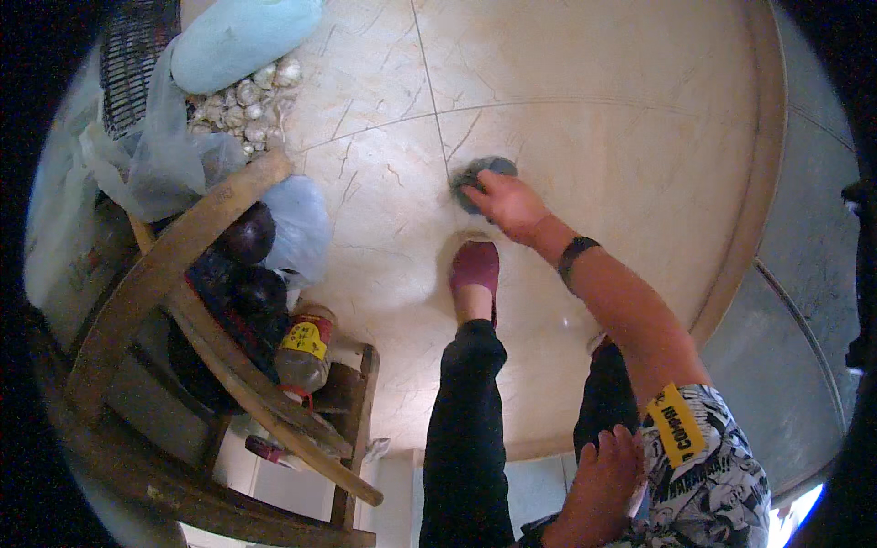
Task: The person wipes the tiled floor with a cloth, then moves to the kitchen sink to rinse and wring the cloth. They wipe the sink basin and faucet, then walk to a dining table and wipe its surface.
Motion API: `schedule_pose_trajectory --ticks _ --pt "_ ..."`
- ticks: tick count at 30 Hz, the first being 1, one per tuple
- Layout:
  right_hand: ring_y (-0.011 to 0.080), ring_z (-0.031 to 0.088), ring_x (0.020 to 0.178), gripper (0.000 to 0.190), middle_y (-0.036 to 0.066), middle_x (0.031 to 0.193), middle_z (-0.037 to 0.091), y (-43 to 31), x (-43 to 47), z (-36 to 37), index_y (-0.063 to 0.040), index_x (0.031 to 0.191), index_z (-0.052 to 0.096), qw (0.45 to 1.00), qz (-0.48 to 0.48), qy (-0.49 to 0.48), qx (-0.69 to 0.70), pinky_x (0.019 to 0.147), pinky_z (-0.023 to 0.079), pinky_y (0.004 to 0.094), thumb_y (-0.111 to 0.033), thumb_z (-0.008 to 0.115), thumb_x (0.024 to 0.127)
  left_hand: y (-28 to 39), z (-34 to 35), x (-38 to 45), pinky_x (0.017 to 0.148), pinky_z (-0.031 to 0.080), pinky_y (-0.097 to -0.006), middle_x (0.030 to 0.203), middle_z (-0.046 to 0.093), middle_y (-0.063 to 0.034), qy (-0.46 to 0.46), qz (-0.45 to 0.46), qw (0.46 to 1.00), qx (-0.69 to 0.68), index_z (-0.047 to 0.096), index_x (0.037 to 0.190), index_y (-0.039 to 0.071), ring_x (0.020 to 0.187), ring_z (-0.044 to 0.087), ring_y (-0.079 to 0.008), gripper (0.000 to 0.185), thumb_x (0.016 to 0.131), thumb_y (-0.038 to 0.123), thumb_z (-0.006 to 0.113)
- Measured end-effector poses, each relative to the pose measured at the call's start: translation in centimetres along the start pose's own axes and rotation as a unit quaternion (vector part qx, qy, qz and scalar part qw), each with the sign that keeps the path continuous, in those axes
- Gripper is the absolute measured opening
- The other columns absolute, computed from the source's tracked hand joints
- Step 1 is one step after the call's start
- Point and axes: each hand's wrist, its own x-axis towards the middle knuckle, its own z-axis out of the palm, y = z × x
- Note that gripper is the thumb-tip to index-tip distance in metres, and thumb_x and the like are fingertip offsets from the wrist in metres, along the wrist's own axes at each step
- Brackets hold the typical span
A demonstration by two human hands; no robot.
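My right hand [503, 202] is low over the tiled floor [384, 226], its fingers pressed on a crumpled dark grey cloth [500, 166]. The cloth and fingertips are slightly blurred. A black band [577, 260] circles that wrist. My left hand [603, 476] is bent close to my right upper arm, beside the patterned sleeve [712, 472]. Its palm side is hidden. Just below the cloth is my foot in a dark red shoe [475, 264].
At left stand a wooden chair [185, 219], plastic bags [298, 226], a bottle with a red and yellow label [305, 349] and heaped garlic bulbs [240, 113]. A light blue bundle [240, 41] lies beside a black basket [137, 68]. Grey cabinet panels [788, 356] border the right.
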Motion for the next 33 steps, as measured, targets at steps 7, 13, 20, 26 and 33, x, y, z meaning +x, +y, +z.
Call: schedule_pose_trajectory --ticks 7,13,20,26,33 --pt "0.0414 0.058 0.115 0.047 0.024 0.124 0.056 7.9 8.0 -8.0 -0.011 0.137 0.059 0.836 0.438 0.320 -0.077 0.099 0.051 0.0463 -0.005 0.057 0.090 -1.1 -2.5 -0.5 0.096 0.045 -0.0517 0.129 0.057 -0.0283 -0.040 -0.031 0.997 -0.063 0.055 0.133 -0.005 0.117 0.055 -0.0417 0.055 0.085 0.022 0.058" --pt "0.0425 0.055 0.118 0.059 0.026 0.128 0.054 3.1 17.8 -5.5 -0.001 0.140 0.052 0.896 0.304 0.292 -0.140 0.102 0.049 0.0468 -0.008 0.068 0.083 -3.4 -2.5 -2.9 0.094 0.042 -0.0583 0.130 0.055 -0.0284 0.075 -0.004 0.985 -0.157 0.055 0.132 -0.005 0.118 0.052 -0.0469 0.054 0.084 0.019 0.058" --pt "0.0402 0.060 0.096 0.025 0.023 0.098 0.059 -9.5 15.3 5.5 0.000 0.108 0.056 0.962 0.144 0.069 0.222 0.083 0.049 0.0502 -0.024 0.050 0.103 -5.5 -4.6 -2.1 0.100 0.038 -0.0550 0.135 0.050 -0.0301 -0.067 -0.122 0.904 -0.404 0.050 0.137 -0.005 0.124 0.048 -0.0455 0.056 0.087 0.017 0.059" --pt "0.0394 0.064 0.088 0.019 0.020 0.098 0.062 -12.7 10.2 8.2 -0.003 0.104 0.054 0.971 -0.086 -0.181 0.132 0.080 0.052 0.0485 -0.020 0.052 0.098 -6.1 -7.8 -1.7 0.108 0.034 -0.0513 0.141 0.045 -0.0311 -0.160 -0.117 0.882 -0.428 0.044 0.143 -0.006 0.131 0.044 -0.0434 0.059 0.090 0.016 0.059" --pt "0.0413 0.063 0.099 0.029 0.021 0.113 0.058 -6.2 24.2 -1.3 -0.005 0.124 0.060 0.970 0.057 0.219 -0.088 0.083 0.055 0.0513 -0.021 0.053 0.101 -7.3 -12.8 -0.5 0.115 0.030 -0.0476 0.147 0.040 -0.0320 -0.310 -0.076 0.893 -0.318 0.038 0.148 -0.006 0.138 0.040 -0.0413 0.062 0.093 0.015 0.059"
